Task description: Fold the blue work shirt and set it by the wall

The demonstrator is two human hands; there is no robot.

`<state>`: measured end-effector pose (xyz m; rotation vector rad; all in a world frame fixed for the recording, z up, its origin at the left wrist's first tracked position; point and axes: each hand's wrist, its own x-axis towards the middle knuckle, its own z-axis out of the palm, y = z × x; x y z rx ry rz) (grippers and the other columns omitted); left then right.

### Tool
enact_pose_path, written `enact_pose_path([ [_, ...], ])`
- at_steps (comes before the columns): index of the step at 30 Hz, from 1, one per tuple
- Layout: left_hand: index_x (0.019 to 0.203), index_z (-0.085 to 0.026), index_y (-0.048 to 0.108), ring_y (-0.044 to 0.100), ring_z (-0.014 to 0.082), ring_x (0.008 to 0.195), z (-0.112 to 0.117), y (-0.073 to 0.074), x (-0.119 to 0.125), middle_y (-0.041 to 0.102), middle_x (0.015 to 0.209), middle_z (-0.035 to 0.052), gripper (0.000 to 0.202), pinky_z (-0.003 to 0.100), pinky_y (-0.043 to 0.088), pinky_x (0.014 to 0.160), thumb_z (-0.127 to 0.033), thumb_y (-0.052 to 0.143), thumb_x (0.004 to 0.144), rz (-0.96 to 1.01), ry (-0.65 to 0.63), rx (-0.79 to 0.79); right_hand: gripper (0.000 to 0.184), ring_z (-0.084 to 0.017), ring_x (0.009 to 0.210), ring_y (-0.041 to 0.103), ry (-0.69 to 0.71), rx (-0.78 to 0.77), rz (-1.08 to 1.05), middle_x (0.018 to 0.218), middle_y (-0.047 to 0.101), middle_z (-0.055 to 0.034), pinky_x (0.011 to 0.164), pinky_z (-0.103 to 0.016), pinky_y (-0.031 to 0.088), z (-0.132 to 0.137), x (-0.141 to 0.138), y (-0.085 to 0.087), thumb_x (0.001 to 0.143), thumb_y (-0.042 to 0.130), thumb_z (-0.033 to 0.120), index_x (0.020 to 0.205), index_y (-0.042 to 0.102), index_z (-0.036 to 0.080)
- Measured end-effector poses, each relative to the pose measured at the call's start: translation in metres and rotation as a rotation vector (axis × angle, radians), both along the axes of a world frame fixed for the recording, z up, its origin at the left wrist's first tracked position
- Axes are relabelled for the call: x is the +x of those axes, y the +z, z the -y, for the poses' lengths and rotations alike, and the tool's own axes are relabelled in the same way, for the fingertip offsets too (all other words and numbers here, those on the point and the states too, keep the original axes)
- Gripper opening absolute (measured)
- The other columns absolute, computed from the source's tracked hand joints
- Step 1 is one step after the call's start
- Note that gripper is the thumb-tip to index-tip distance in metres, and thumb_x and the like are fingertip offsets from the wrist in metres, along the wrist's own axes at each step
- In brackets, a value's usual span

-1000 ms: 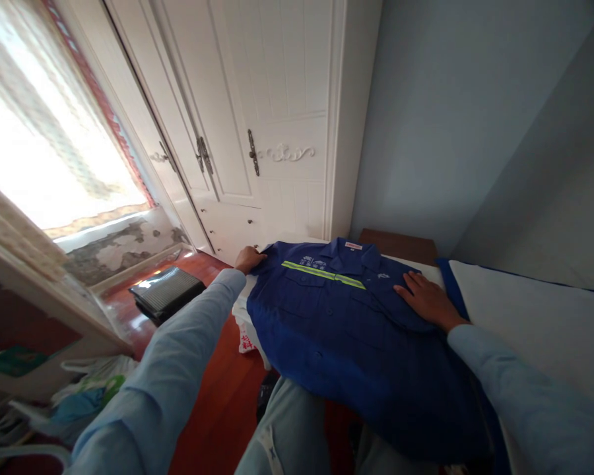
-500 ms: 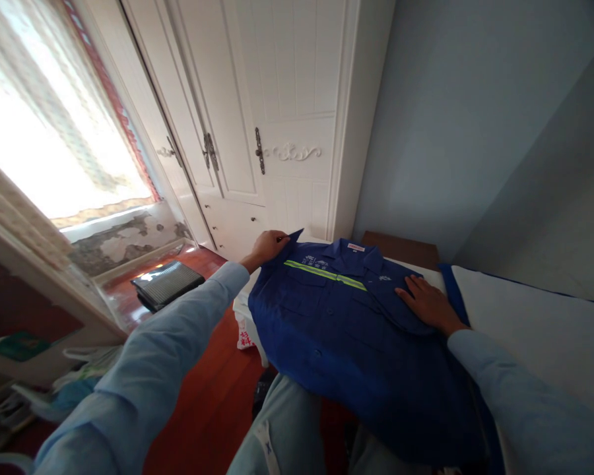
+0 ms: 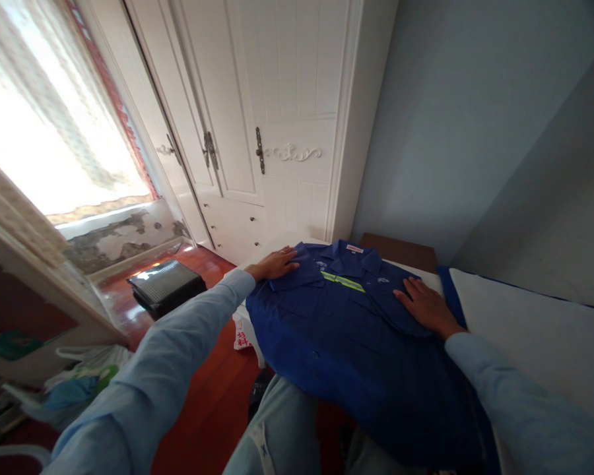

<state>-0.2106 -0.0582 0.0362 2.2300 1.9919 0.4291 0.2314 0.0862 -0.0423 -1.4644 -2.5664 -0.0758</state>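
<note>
A dark blue work jacket (image 3: pixel 336 349) lies front up before me, its collar pointing away and its lower part hanging over my legs. It has a yellow-green reflective stripe across the chest and a white label inside the collar. My left hand (image 3: pixel 277 262) rests flat on the sleeve folded inward at the left, covering part of the stripe. On the opposite side, my right hand (image 3: pixel 426 305) lies with fingers spread on the other folded sleeve. Neither hand grips the cloth.
A white wardrobe (image 3: pixel 297 86) stands behind the jacket. To the right is a white padded surface (image 3: pixel 529 336) with blue edging. A dark ribbed case (image 3: pixel 167 285) sits on the red floor (image 3: pixel 202 389) at left, near plastic bags (image 3: pixel 79 379). A brown board (image 3: pixel 400 251) is by the wall.
My left hand has let go of the raised sleeve edge and now lies flat on the sleeve, which is folded in over the chest. My right hand has hardly moved.
</note>
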Motion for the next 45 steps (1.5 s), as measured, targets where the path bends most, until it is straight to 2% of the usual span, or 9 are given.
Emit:
enact_pose_path([
  [5, 0.155, -0.020, 0.032, 0.017, 0.0254, 0.152, 0.003, -0.028, -0.002, 0.022, 0.163, 0.0134, 0.070, 0.046, 0.013, 0.122, -0.061, 0.028, 0.098, -0.143, 0.024, -0.110, 0.076, -0.030, 0.145, 0.034, -0.010, -0.015, 0.029, 0.155, 0.039, -0.0173, 0.119, -0.045, 0.029, 0.003, -0.001, 0.005, 0.098, 0.022, 0.059, 0.148, 0.042, 0.005],
  [12, 0.157, -0.019, 0.027, 0.013, 0.0251, 0.152, 0.003, -0.029, -0.002, 0.018, 0.164, 0.0134, 0.073, 0.045, 0.011, 0.122, -0.063, 0.021, 0.098, -0.191, 0.024, -0.154, 0.075, -0.030, 0.145, 0.034, -0.017, -0.019, 0.029, 0.156, 0.038, -0.0181, 0.119, -0.045, 0.029, 0.005, -0.002, 0.008, 0.099, 0.023, 0.058, 0.148, 0.042, 0.005],
  [15, 0.154, -0.018, 0.034, 0.022, 0.0262, 0.150, -0.002, -0.021, -0.001, 0.026, 0.162, 0.0138, 0.073, 0.044, 0.018, 0.121, -0.064, 0.021, 0.098, -0.227, 0.015, -0.163, 0.074, -0.031, 0.146, 0.034, -0.018, -0.023, 0.022, 0.155, 0.038, -0.0191, 0.119, -0.045, 0.029, 0.006, -0.003, 0.008, 0.099, 0.024, 0.057, 0.148, 0.042, 0.004],
  [20, 0.129, -0.018, 0.061, 0.054, 0.0261, 0.130, -0.024, 0.003, 0.009, 0.059, 0.139, 0.0138, 0.069, 0.037, 0.037, 0.111, -0.065, 0.022, 0.098, -0.261, 0.021, -0.122, 0.073, -0.031, 0.147, 0.031, -0.020, -0.048, 0.035, 0.157, 0.036, -0.0197, 0.120, -0.045, 0.026, 0.008, -0.004, 0.012, 0.100, 0.026, 0.055, 0.148, 0.041, 0.003],
  [22, 0.130, -0.016, 0.060, 0.048, 0.0275, 0.135, -0.035, 0.009, 0.015, 0.055, 0.142, 0.0159, 0.067, 0.039, 0.034, 0.114, -0.062, 0.023, 0.099, -0.266, 0.050, -0.070, 0.072, -0.031, 0.147, 0.030, -0.024, -0.062, 0.038, 0.157, 0.035, -0.0190, 0.120, -0.046, 0.026, 0.010, -0.005, 0.014, 0.100, 0.026, 0.055, 0.149, 0.040, 0.004],
  [24, 0.139, -0.013, 0.051, 0.032, 0.0287, 0.146, -0.046, 0.010, 0.021, 0.042, 0.153, 0.0180, 0.067, 0.042, 0.026, 0.119, -0.059, 0.024, 0.100, -0.265, 0.081, -0.024, 0.072, -0.031, 0.148, 0.028, -0.033, -0.082, 0.042, 0.158, 0.033, -0.0182, 0.121, -0.047, 0.025, 0.012, -0.006, 0.017, 0.100, 0.025, 0.054, 0.151, 0.038, 0.005],
  [28, 0.153, -0.011, 0.033, 0.011, 0.0279, 0.153, -0.061, -0.008, 0.027, 0.021, 0.163, 0.0168, 0.074, 0.046, 0.014, 0.122, -0.061, 0.024, 0.099, -0.237, 0.128, -0.067, 0.071, -0.030, 0.149, 0.026, -0.045, -0.101, 0.054, 0.160, 0.030, -0.0176, 0.121, -0.045, 0.023, 0.016, -0.007, 0.022, 0.101, 0.025, 0.053, 0.152, 0.036, 0.005],
  [34, 0.156, -0.020, 0.027, 0.015, 0.0246, 0.152, -0.070, -0.036, 0.021, 0.023, 0.164, 0.0106, 0.078, 0.049, 0.015, 0.122, -0.068, 0.015, 0.096, -0.168, 0.165, -0.141, 0.071, -0.029, 0.149, 0.026, -0.041, -0.084, 0.075, 0.160, 0.031, -0.0168, 0.120, -0.044, 0.025, 0.017, -0.007, 0.023, 0.102, 0.025, 0.054, 0.152, 0.036, 0.005],
  [45, 0.157, -0.017, 0.024, 0.014, 0.0244, 0.153, -0.070, -0.034, 0.023, 0.020, 0.165, 0.0093, 0.079, 0.049, 0.014, 0.122, -0.067, 0.015, 0.096, -0.188, 0.180, -0.150, 0.072, -0.029, 0.150, 0.023, -0.056, -0.125, 0.109, 0.162, 0.026, -0.0169, 0.121, -0.045, 0.023, 0.019, -0.010, 0.029, 0.102, 0.020, 0.054, 0.154, 0.031, 0.006],
])
